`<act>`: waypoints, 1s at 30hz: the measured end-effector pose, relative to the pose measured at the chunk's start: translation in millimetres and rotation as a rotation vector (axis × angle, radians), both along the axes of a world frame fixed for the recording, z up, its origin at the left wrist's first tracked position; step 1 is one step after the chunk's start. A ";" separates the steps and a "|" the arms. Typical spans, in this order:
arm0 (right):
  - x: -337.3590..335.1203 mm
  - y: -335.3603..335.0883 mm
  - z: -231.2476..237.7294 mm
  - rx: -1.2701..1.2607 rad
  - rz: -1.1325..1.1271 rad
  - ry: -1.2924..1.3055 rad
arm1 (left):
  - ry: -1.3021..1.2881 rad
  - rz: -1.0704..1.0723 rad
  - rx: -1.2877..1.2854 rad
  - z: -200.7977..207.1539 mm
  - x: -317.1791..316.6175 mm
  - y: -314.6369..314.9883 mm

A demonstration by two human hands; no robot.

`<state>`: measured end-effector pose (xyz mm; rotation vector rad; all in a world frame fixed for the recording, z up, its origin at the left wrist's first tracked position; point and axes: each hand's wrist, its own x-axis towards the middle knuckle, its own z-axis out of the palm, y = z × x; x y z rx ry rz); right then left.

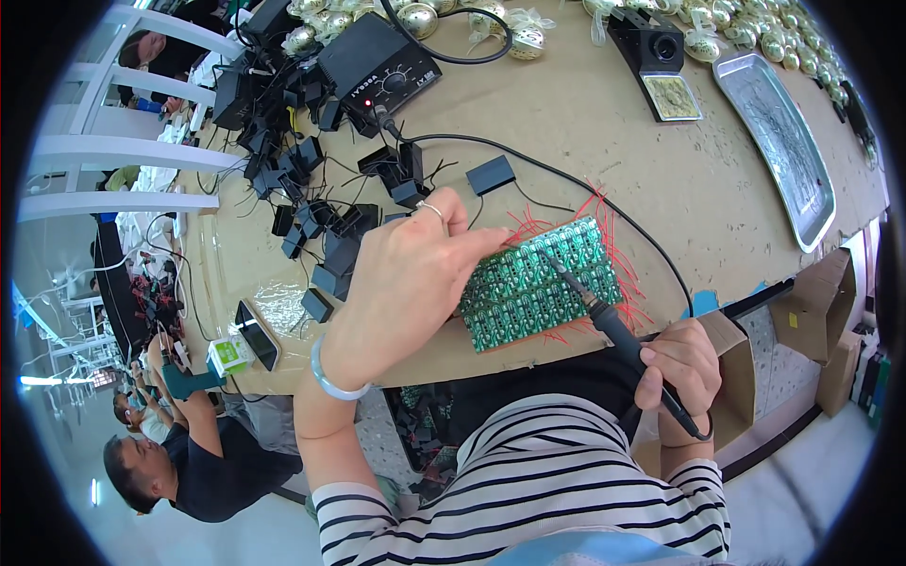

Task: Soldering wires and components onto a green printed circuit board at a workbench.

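Observation:
A green circuit board panel [538, 278] lies on the table in front of me, with thin red wires [618, 250] sticking out around its edges. My right hand [681, 368] is closed around the dark handle of a soldering iron [618, 330], whose tip reaches the upper part of the panel. At the panel's upper left edge is my left hand [420, 269], its fingers bent and pinched by the red wires. What lies between those fingertips is too small to make out. The iron's black cable [566, 170] curves across the table to a black control box [377, 71] with a dial.
Small black boxes with leads [330, 245] are heaped left of the panel. A phone [257, 335] lies near the left edge. Far right are a soldering stand [651, 57] and a metal tray [779, 141]. Golden ornaments [746, 33] line the back. Another person [198, 462] sits at left.

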<state>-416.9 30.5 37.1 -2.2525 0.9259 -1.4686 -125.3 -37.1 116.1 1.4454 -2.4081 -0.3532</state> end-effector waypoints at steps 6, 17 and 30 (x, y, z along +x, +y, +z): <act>11.4 -3.0 2.8 0.042 0.002 -0.020 | -0.122 -0.039 0.078 -22.6 6.4 1.5; 20.5 -7.2 -1.9 0.055 0.073 0.031 | -0.140 -0.021 0.071 -33.4 5.8 -1.8; 19.5 -4.4 -11.4 -0.170 0.101 0.140 | -0.202 -0.054 0.034 -43.4 0.9 -2.3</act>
